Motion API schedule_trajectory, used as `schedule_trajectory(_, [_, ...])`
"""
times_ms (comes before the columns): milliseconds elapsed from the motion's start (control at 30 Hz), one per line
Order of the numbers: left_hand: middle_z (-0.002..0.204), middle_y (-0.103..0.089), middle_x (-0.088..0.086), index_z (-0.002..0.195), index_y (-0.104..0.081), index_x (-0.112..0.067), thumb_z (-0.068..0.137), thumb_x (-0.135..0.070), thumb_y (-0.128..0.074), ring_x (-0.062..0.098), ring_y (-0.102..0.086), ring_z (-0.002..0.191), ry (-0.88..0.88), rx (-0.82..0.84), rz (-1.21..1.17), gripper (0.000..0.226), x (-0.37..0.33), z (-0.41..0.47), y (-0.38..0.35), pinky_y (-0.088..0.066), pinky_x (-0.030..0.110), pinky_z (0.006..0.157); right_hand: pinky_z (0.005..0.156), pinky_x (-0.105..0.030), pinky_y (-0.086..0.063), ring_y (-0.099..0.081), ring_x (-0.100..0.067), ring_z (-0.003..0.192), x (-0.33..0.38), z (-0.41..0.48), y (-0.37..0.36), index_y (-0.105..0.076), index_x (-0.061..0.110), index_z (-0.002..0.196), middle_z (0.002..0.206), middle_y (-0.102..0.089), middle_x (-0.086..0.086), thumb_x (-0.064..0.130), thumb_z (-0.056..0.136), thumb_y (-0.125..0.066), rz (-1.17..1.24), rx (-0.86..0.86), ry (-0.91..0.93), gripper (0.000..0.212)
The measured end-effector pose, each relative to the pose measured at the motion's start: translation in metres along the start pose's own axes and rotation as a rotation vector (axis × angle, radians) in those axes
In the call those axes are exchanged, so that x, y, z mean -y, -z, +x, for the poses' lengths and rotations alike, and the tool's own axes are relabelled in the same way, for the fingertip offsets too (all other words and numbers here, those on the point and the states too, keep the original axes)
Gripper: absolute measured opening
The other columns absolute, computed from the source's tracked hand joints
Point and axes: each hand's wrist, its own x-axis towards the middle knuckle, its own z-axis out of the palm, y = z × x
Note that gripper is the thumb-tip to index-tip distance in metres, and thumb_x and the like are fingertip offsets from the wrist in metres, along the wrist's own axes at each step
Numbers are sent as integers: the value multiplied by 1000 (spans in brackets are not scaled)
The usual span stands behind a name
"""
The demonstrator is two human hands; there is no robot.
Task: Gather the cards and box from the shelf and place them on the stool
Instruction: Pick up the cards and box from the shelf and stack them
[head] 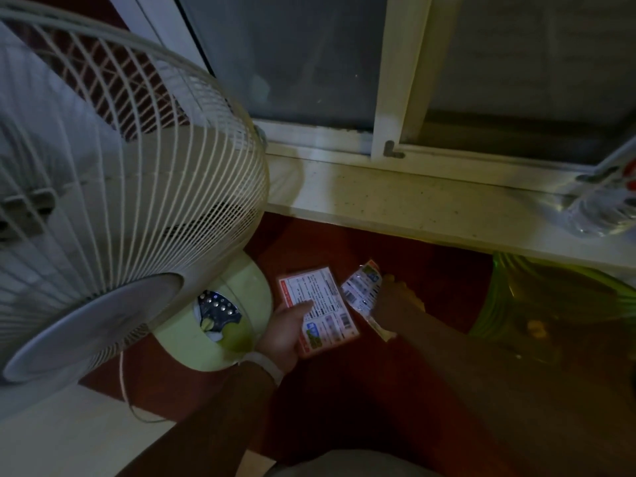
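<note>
My left hand (287, 330) holds a flat red-edged box (323, 308) printed with white text panels, thumb across its face, low over the dark red floor. Just to its right, my right hand (395, 301) grips a smaller stack of cards (364, 290) in a clear wrapper, tilted away from the box. Both hands sit below the pale stone window shelf (395, 201), which is bare in its middle part. A green plastic stool (537, 301) stands at the right, partly under the shelf edge.
A large white standing fan (113, 187) fills the left, its green base (220, 321) touching my left wrist area. A plastic bottle (605, 215) lies at the shelf's right end. The sliding window frame (389, 98) rises behind the shelf.
</note>
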Motion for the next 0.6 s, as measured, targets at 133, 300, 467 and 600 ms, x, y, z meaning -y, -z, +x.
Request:
schedule_trajectory(133, [119,-72,19,131,-56,-13,98,-12,-52,39,-70,104,-14,19,-7,34,3,-11,11,-55,57,90,90,-46,-50,-57,-35,112,-8,-21,-4,-35,10,124,124,-57,-16,15,86,-55,146,-4,53,43])
schedule_trajectory(300, [119,-72,18,133,-55,-16,96,-13,-53,39,-70,105,-18,-11,-14,37,8,-28,20,-54,58,92,76,-40,-54,-63,-31,100,-10,-56,-2,-41,14,113,113,-63,-12,13,88,-50,242,-97,80,28])
schedule_trajectory(467, [120,-71,18,133,-58,-15,95,-15,-55,39,-69,106,-41,-18,-18,37,17,-48,26,-53,60,93,63,-44,-59,-67,-26,79,2,-91,9,-41,21,107,95,-65,-4,10,86,-49,418,-171,117,24])
schedule_trajectory(600, [120,-72,19,133,-59,-15,98,-27,-50,38,-70,106,-54,3,-59,37,19,-67,26,-56,55,89,52,-32,-54,-63,-14,71,17,-116,16,-41,22,103,85,-61,4,5,86,-47,595,-194,188,24])
